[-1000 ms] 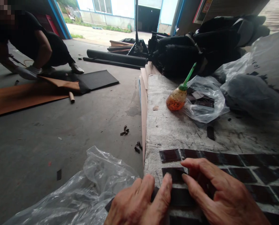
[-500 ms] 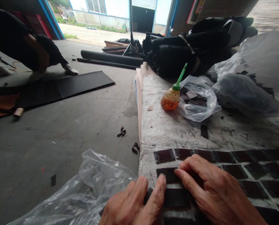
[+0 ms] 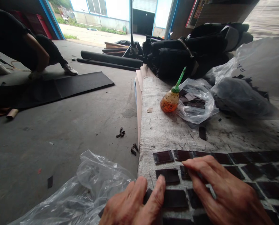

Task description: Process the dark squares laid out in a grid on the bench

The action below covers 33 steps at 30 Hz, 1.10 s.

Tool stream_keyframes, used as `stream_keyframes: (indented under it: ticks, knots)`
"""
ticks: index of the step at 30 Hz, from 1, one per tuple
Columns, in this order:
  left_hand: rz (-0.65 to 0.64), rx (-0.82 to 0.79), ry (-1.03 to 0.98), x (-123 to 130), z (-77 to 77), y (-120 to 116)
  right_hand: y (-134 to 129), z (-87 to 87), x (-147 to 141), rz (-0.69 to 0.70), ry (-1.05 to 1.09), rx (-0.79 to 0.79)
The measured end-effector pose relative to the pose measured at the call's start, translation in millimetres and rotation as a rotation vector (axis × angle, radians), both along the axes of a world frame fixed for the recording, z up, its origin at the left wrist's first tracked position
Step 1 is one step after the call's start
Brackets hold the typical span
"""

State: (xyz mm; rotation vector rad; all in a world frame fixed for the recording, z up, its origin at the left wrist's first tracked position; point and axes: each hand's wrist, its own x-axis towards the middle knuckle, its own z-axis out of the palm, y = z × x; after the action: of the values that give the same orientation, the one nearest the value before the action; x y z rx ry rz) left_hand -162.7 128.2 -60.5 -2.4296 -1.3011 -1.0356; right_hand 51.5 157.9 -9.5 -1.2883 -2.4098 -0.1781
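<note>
My left hand is at the table's near left edge. A dark flat piece shows between its thumb and fingers, and the thumb tip reaches a dark rectangular piece lying on the cloth. To the right, my right hand is bent over the rows, thumb and forefinger slightly apart. Its fingertips are by another dark piece, partly covered by the hand. Several more dark rectangles lie in rows on the whitish cloth. Part of the rows is hidden beneath my right hand.
A squeeze bottle with a green nozzle and orange liquid stands beside an open plastic bag of dark scraps. Black rolls lie behind. Clear plastic hangs at the left. A person crouches on the floor by a black sheet.
My right hand has moved right, off the piece at the left end of the second row, uncovering it and its neighbours. My left hand has barely moved.
</note>
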Motion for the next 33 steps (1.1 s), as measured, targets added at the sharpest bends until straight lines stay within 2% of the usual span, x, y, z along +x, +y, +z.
stream_keyframes:
  ticks: [4,6,9,12,15,18,21,23,27,30,33]
  knots:
    - [-0.089,-0.126,0.136,-4.4,13.6,1.0,-11.0,-6.3,8.5,0.273,-0.175,0.142]
    - [-0.130,-0.191,0.156,-6.4,18.4,2.3,-13.4,-10.1,7.4,0.284,-0.240,0.169]
    - [-0.199,-0.294,0.085,-10.0,20.5,3.5,-13.8,-12.8,1.6,0.234,-0.234,0.165]
    - [-0.209,-0.379,-0.085,-16.8,21.6,1.2,-13.5,-13.1,-4.2,0.235,-0.214,0.157]
    - [-0.107,-0.467,-0.351,-23.1,25.9,-3.0,-12.3,-12.7,-7.3,0.250,-0.214,0.162]
    - [-0.043,-0.705,-0.657,-24.0,31.4,-4.4,-7.6,-8.3,-10.7,0.249,-0.162,0.133]
    - [-0.044,-0.873,-0.813,-20.8,34.0,-3.2,-2.9,1.5,-19.9,0.187,0.006,0.081]
    - [-0.077,-0.856,-0.803,-18.1,33.6,-3.2,-2.6,7.5,-29.5,0.138,0.142,0.013]
    - [-0.210,-0.812,-0.734,-14.2,30.6,-4.2,-4.6,9.0,-48.6,0.173,0.343,-0.331]
    - [-0.276,-0.793,-0.671,-14.8,30.1,-2.3,-0.7,7.9,-52.0,0.187,0.401,-0.557]
    - [-0.240,-0.775,-0.615,-18.7,31.1,2.3,9.0,13.6,-41.8,0.052,0.427,-0.698]
